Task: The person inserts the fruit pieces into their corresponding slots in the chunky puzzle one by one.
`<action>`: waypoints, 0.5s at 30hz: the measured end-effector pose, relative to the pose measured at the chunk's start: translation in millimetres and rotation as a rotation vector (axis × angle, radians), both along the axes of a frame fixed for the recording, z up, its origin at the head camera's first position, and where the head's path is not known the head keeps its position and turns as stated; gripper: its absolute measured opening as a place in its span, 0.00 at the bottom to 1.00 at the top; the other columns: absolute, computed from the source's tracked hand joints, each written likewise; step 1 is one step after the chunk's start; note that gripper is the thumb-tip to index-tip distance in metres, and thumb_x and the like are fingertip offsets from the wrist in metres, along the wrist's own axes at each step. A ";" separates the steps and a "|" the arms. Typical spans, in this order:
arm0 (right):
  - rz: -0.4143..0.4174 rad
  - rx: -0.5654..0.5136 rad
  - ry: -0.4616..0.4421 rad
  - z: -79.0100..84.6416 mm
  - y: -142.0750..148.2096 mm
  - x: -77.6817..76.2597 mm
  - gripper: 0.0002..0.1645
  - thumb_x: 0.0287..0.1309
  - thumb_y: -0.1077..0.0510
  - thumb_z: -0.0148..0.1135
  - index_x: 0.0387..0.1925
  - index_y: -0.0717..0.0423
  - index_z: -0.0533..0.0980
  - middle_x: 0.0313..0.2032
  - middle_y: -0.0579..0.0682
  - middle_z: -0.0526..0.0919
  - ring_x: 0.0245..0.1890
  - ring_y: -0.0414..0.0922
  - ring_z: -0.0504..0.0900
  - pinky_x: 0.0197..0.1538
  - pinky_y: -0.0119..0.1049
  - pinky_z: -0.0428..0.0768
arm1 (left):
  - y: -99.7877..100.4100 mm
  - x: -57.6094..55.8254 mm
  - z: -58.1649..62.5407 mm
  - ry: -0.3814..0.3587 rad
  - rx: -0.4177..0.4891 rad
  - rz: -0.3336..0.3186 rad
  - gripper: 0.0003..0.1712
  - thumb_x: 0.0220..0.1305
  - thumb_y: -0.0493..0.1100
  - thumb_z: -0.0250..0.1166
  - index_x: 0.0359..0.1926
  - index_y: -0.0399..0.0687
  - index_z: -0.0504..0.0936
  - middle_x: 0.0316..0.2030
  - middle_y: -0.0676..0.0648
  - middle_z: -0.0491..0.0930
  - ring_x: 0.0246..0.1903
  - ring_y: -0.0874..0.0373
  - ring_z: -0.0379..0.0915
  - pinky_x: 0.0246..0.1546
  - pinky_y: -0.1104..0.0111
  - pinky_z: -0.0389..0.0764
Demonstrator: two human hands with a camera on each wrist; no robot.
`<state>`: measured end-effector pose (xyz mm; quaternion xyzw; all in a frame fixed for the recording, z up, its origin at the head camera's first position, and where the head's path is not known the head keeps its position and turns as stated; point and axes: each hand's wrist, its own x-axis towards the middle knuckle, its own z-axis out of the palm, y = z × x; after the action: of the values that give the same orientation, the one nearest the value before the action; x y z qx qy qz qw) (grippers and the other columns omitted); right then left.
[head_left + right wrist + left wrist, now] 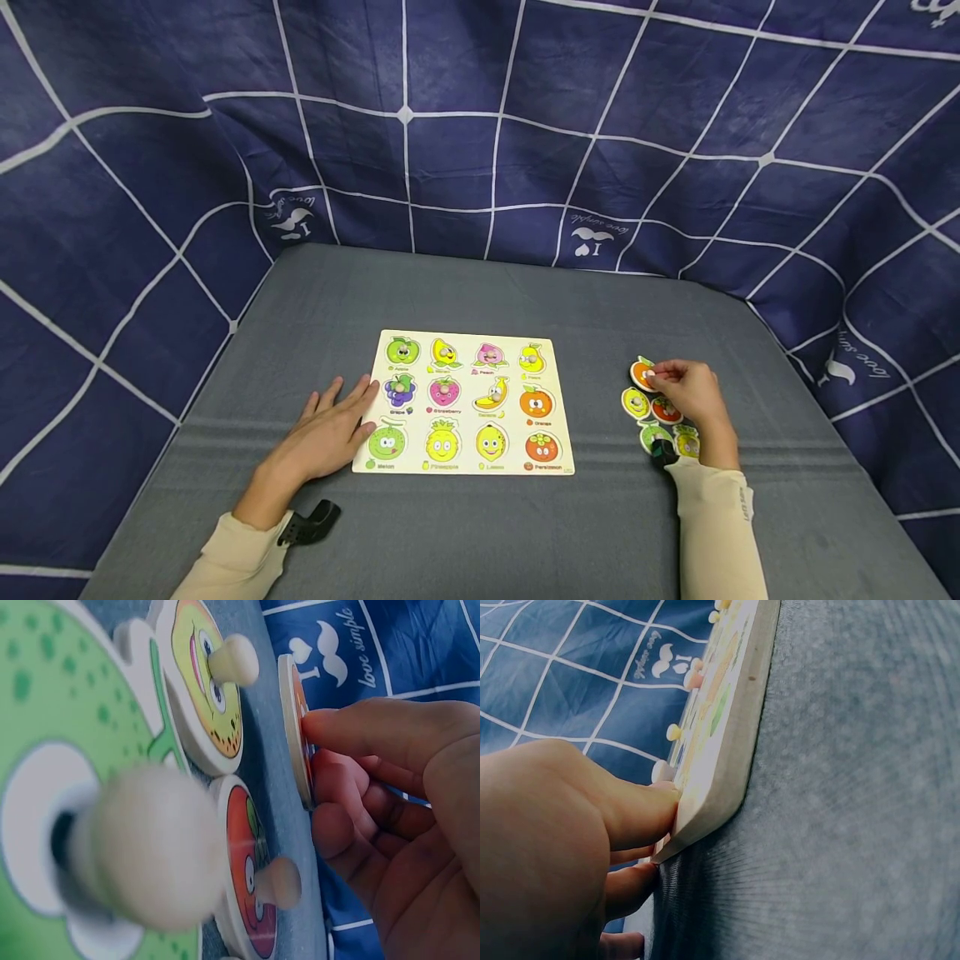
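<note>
My left hand (pixel 322 433) lies at the left edge of a cream-coloured fruit knob puzzle board (pixel 467 420), fingers extended. In the left wrist view, the thumb (pixel 641 814) rests on the board's corner. My right hand (pixel 690 396) pinches an orange puzzle piece (pixel 641 373) with a leaf on top, at the far end of a small group of loose pieces. The right wrist view shows this orange piece (pixel 295 727) edge-on, its knob hidden by the fingers. Nearest to it are a yellow smiling piece (pixel 636 403) and a red piece (pixel 667 410).
Closer to the right sleeve lie a green melon piece (pixel 654 435) and a yellow-green piece (pixel 686 442), knobs upward. Pictured fruits in rows cover the board, with knobs along it. Grey cloth (pixel 480 533) covers the table; a blue checked curtain (pixel 450 158) surrounds it.
</note>
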<state>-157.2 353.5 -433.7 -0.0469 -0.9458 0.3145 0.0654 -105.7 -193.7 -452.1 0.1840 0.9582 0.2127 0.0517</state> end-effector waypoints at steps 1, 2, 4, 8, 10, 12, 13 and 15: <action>0.002 -0.003 0.003 0.6 -1.0 -0.2 0.12 0.59 0.59 0.68 0.37 0.68 0.83 0.28 0.53 0.85 0.21 0.37 0.78 0.19 0.32 0.76 | 0.1 -0.1 0.0 0.001 0.001 0.000 0.35 0.71 0.44 0.59 0.74 0.37 0.61 0.72 0.35 0.58 0.70 0.25 0.44 0.62 0.30 0.45; 0.005 -0.009 0.003 1.2 -2.0 -0.4 0.12 0.59 0.59 0.68 0.37 0.68 0.83 0.28 0.53 0.85 0.21 0.36 0.78 0.19 0.33 0.76 | 0.2 -0.1 0.2 0.001 0.003 0.001 0.35 0.71 0.44 0.59 0.74 0.37 0.61 0.72 0.35 0.58 0.70 0.25 0.44 0.62 0.30 0.45; 0.016 -0.016 0.001 2.6 -4.0 -0.6 0.13 0.59 0.59 0.68 0.37 0.68 0.83 0.28 0.52 0.85 0.21 0.36 0.78 0.18 0.33 0.75 | 0.1 -0.3 0.1 0.001 0.007 0.002 0.35 0.71 0.44 0.59 0.74 0.37 0.60 0.72 0.35 0.58 0.70 0.25 0.43 0.62 0.30 0.45; 0.039 -0.015 -0.006 4.0 -8.0 -0.8 0.13 0.59 0.59 0.69 0.37 0.68 0.83 0.27 0.51 0.85 0.22 0.35 0.78 0.19 0.32 0.74 | 0.3 -0.4 -0.2 -0.001 0.009 0.000 0.34 0.72 0.44 0.58 0.74 0.37 0.60 0.72 0.35 0.58 0.70 0.25 0.43 0.62 0.30 0.45; 0.049 -0.010 -0.005 4.2 -10.3 -1.0 0.12 0.58 0.60 0.69 0.37 0.68 0.83 0.26 0.51 0.85 0.22 0.34 0.78 0.21 0.30 0.74 | 0.1 -0.6 -0.7 -0.003 0.009 -0.001 0.34 0.72 0.44 0.58 0.74 0.37 0.60 0.72 0.35 0.58 0.70 0.25 0.43 0.62 0.30 0.44; 0.061 -0.007 -0.005 4.2 -12.9 -1.3 0.11 0.58 0.60 0.69 0.36 0.68 0.83 0.26 0.50 0.85 0.22 0.34 0.78 0.23 0.29 0.74 | -0.2 -0.7 -0.4 -0.002 0.007 -0.003 0.34 0.72 0.44 0.58 0.74 0.36 0.60 0.72 0.35 0.57 0.70 0.25 0.43 0.62 0.30 0.44; 0.064 -0.006 -0.004 3.9 -14.2 -1.6 0.11 0.58 0.60 0.69 0.36 0.68 0.83 0.26 0.51 0.85 0.22 0.34 0.78 0.24 0.28 0.74 | -0.2 -0.9 -0.3 0.000 0.006 -0.003 0.34 0.72 0.44 0.58 0.74 0.36 0.61 0.72 0.35 0.57 0.70 0.25 0.43 0.62 0.30 0.45; 0.078 -0.006 -0.003 3.3 -16.8 -2.1 0.11 0.57 0.61 0.70 0.36 0.68 0.83 0.27 0.51 0.85 0.23 0.33 0.78 0.25 0.27 0.75 | -0.5 -1.2 -0.5 -0.003 0.005 -0.003 0.34 0.72 0.44 0.58 0.74 0.36 0.60 0.72 0.35 0.57 0.70 0.25 0.43 0.62 0.30 0.44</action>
<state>-159.4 336.7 -430.5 -0.0108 -0.9461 0.3194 0.0516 -106.9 -194.2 -452.6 0.1853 0.9574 0.2152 0.0528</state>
